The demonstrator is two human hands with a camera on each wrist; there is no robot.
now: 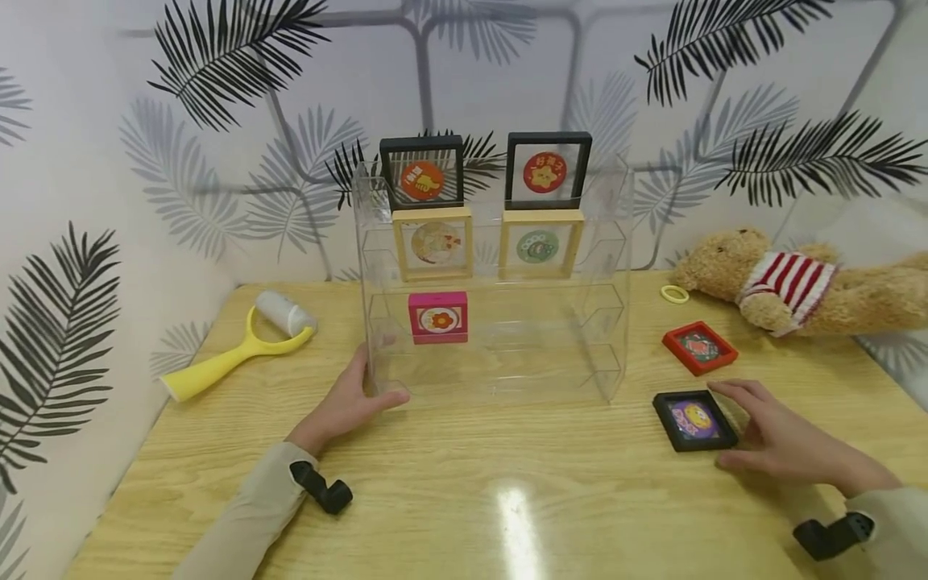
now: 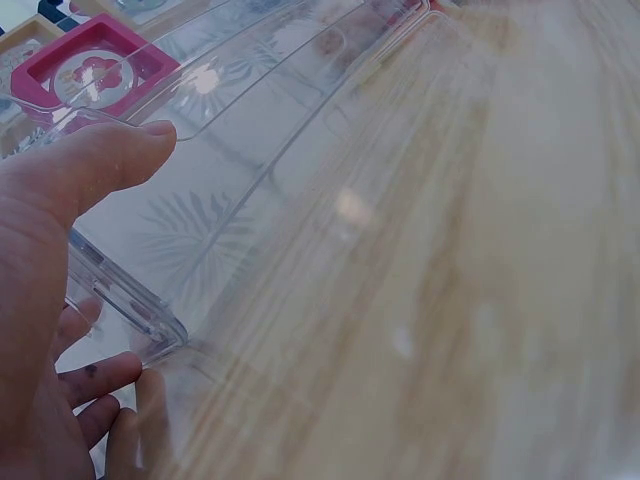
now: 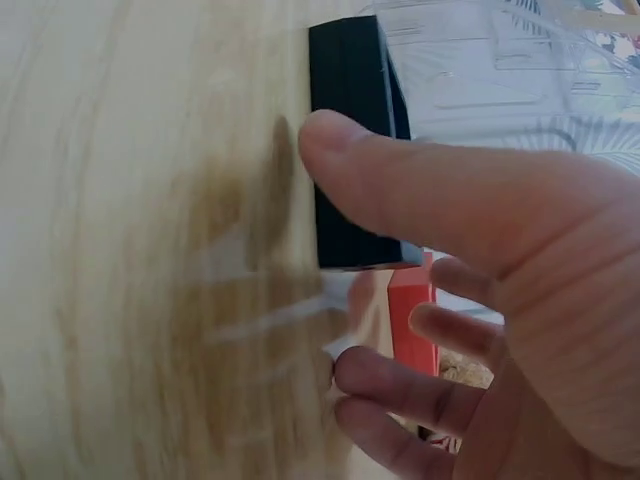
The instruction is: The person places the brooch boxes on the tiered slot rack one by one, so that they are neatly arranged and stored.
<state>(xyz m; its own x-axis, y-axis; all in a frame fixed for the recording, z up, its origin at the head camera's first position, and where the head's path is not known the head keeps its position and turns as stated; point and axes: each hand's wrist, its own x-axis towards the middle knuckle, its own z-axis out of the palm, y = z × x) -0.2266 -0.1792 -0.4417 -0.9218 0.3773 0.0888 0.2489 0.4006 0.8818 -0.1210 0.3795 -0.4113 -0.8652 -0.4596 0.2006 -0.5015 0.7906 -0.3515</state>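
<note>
A clear acrylic display rack (image 1: 522, 362) stands upright on the table. My left hand (image 1: 358, 403) grips its lower left side, thumb in front and fingers round the edge; the left wrist view shows the thumb (image 2: 110, 160) across the front panel. On the right, a black square frame (image 1: 680, 439) with a purple and yellow picture lies flat. My right hand (image 1: 783, 439) is spread at its right side, with thumb and forefinger near two corners. In the right wrist view the thumb overlaps the black frame's side (image 3: 350, 80); contact is unclear. A red frame (image 1: 685, 354) lies just behind.
The rack holds two black frames (image 1: 422, 145) (image 1: 548, 138), two pale wooden-coloured frames (image 1: 432, 215) (image 1: 542, 216) and a pink frame (image 1: 438, 300). A yellow Y-shaped handle with grey roller (image 1: 246, 350) lies left. A teddy bear (image 1: 863, 294) and yellow ring (image 1: 674, 300) lie right.
</note>
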